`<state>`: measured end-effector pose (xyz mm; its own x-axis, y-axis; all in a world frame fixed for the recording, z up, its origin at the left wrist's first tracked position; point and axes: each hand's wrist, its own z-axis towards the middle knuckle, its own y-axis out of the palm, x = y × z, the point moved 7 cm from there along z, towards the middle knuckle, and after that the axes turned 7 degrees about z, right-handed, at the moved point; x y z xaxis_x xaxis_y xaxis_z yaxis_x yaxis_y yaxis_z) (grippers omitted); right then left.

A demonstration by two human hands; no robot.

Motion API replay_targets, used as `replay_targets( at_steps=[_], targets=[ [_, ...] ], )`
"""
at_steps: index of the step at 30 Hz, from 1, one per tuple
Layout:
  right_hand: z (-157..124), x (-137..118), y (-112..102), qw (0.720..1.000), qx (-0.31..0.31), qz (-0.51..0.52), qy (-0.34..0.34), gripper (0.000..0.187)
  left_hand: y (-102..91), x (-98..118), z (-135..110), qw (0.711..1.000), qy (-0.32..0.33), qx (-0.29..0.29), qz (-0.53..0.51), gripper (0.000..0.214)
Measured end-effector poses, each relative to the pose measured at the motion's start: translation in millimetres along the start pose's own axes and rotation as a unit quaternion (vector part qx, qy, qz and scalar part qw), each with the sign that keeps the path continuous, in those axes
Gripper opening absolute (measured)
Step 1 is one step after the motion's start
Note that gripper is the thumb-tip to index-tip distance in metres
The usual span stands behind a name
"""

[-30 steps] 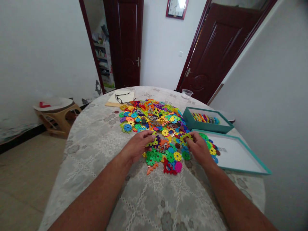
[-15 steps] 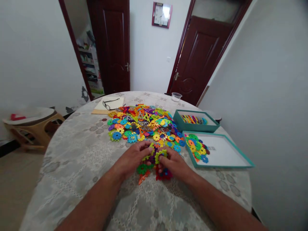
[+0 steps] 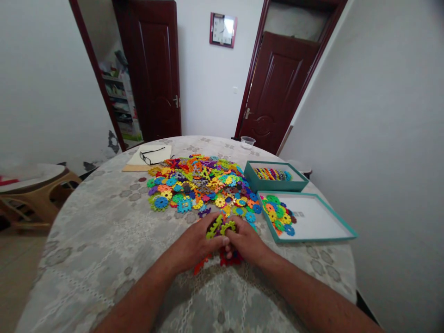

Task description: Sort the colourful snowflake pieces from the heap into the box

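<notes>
Close together over the near side of the table, my left hand and my right hand are both closed on toy pieces. A yellow-green notched building piece stands tilted in my left hand. My right hand grips a yellow-green toothed building piece with an opening in its middle. Purple shows between the two, but its shape is hidden. Below the hands lie red pieces and an orange-red piece, partly covered by my fingers. Just beyond spreads a large heap of colourful interlocking pieces.
Right of the heap stands a teal box with rows of discs. Nearer lies a teal-rimmed white lid with loose discs at its left. Glasses rest on paper at the back left. A clear plastic bowl stands at the far edge.
My hands have drawn closer together, the left thumb now reaching the right hand's fingers. The green disc below them is now hidden. The whole view has shifted slightly.
</notes>
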<state>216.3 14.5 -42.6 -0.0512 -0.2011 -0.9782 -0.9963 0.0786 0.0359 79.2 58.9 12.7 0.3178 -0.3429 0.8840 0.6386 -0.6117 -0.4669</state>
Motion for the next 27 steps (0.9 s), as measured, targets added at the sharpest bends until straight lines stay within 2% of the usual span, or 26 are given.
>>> replay_targets(
  at_steps=[2,6,10,13,15,17,23,27],
  targets=[
    [-2.8,-1.9,1.1,1.0,0.008,-0.009,-0.015,0.022,2.8,-0.8,-1.3,0.999,0.012,0.022,0.037,0.069],
    [-9.3,-10.8,6.0,0.999,-0.006,-0.007,-0.045,0.025,4.0,2.2,-1.5,0.997,0.05,0.034,0.052,0.056],
    [-8.5,-17.9,2.5,0.992,-0.022,0.099,-0.069,0.049,-5.8,9.1,-0.4,0.996,0.058,0.046,0.056,0.053],
    [-7.7,-16.2,2.9,0.99,-0.082,0.104,-0.052,0.046,-6.5,13.1,-1.9,0.996,0.061,0.043,0.052,0.054],
    [-11.4,-14.9,6.7,0.988,-0.143,0.052,-0.028,0.038,-1.3,12.5,-3.5,0.996,0.062,0.028,0.057,0.056],
    [-17.0,-18.2,7.0,0.984,-0.177,0.007,-0.017,0.035,5.8,10.7,-4.6,0.996,0.068,0.005,0.065,0.058],
    [-21.4,-33.8,-14.1,0.992,-0.127,0.021,-0.019,0.033,3.6,11.2,-2.6,0.997,0.07,0.01,0.022,0.059],
    [-16.3,-41.5,-38.4,0.996,-0.07,0.035,-0.053,0.032,-3.2,15.1,-3.2,0.997,0.057,0.03,0.038,0.057]
  ],
)
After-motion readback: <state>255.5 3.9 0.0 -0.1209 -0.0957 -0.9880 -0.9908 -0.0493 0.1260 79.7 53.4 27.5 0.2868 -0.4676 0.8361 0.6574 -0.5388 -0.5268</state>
